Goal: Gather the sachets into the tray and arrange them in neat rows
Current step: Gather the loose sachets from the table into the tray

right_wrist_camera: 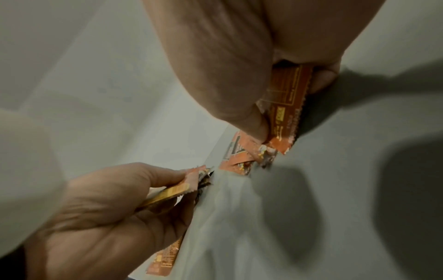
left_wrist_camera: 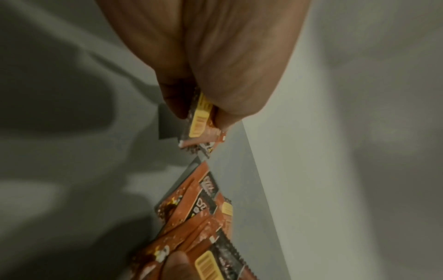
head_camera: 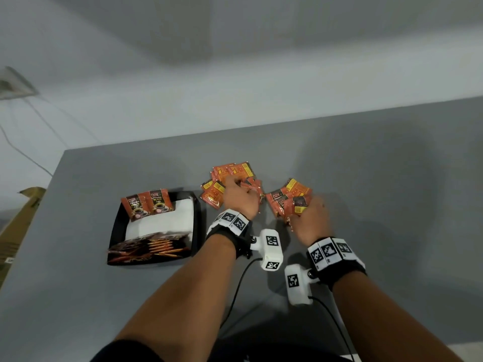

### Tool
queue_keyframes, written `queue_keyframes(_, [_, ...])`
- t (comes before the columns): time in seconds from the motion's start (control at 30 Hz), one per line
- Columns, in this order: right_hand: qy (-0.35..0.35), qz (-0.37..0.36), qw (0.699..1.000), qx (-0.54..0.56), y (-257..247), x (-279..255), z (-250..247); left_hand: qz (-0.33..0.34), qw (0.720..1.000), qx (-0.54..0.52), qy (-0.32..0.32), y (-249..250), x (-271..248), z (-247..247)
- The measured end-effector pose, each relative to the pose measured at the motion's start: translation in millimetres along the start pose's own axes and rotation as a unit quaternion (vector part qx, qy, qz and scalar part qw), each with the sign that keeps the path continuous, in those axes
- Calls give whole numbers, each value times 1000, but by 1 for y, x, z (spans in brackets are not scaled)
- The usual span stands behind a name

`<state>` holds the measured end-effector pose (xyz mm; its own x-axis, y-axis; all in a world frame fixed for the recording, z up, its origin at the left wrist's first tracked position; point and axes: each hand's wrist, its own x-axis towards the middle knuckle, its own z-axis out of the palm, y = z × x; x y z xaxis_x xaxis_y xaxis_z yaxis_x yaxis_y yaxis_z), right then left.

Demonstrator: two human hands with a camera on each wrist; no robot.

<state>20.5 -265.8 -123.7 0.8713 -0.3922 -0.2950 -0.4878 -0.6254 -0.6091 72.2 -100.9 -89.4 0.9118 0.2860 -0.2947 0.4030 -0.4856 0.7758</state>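
Lying scattered, orange-and-black sachets point(head_camera: 234, 169), printed backs up

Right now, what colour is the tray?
Black, with a white lining; the head view shows the tray best.

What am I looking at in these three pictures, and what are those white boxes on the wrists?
No robot here: a person works with bare hands. The big picture comes from a camera on the head, looking down at a grey table. The white boxes are small cameras strapped to the wrists; each gives one close-up picture along a palm.

On the table stands a black tray with a few sachets already inside, two propped at its far end and a row at its near end. Beside it lie loose orange sachets.

The left hand pinches a sachet from the nearer pile. The right hand grips a few sachets of the other pile.
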Motion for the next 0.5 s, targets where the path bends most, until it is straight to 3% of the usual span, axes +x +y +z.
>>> queue_keyframes(0.13, [-11, -15, 998, 56, 6, 5, 0, -16, 999, -23, -33, 1, -2, -3])
queue_keyframes(0.23, [-62, -78, 992, 72, 7, 9, -15, 7, 993, -39, -112, 4, -8, 0])
queue_keyframes(0.3, [-86, -123, 983, 102, -1, 8, -29, 27, 987, 14, -156, 9, -13, 3])
queue_keyframes(0.4, [-115, -176, 972, 101, -12, 10, -31, 61, 981, 97, -159, 15, -13, 10])
queue_keyframes(0.5, [-89, -164, 980, 62, -5, 21, -10, 77, 971, 174, -148, 13, -8, 15])
